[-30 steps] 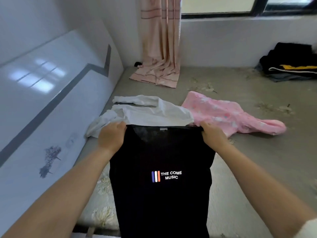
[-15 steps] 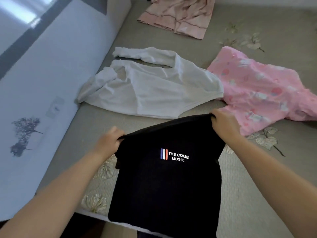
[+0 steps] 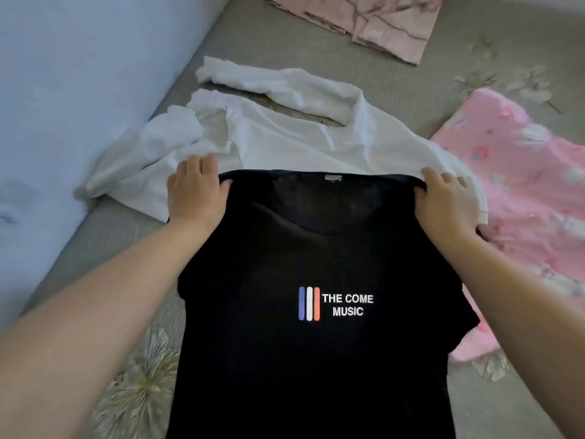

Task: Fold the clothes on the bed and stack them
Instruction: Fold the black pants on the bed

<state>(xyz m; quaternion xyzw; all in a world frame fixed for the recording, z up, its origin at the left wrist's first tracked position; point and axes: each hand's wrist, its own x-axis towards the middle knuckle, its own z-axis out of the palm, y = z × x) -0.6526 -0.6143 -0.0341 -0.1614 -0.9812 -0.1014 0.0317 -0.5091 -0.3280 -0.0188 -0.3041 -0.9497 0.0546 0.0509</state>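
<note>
Grey floral bed (image 3: pixel 395 99) — pale wall (image 3: pixel 79 74) beside

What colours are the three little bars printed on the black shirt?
Blue, white and orange-red bars, left to right, on the black shirt; clearest in the head view.

The bed (image 3: pixel 395 99) carries white shirt (image 3: pixel 285 137), pink garment (image 3: pixel 522 185), black T-shirt (image 3: pixel 316 359).

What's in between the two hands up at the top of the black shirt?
In the head view, the black shirt's collar edge with its small neck label stretches between the left hand and right hand.
</note>
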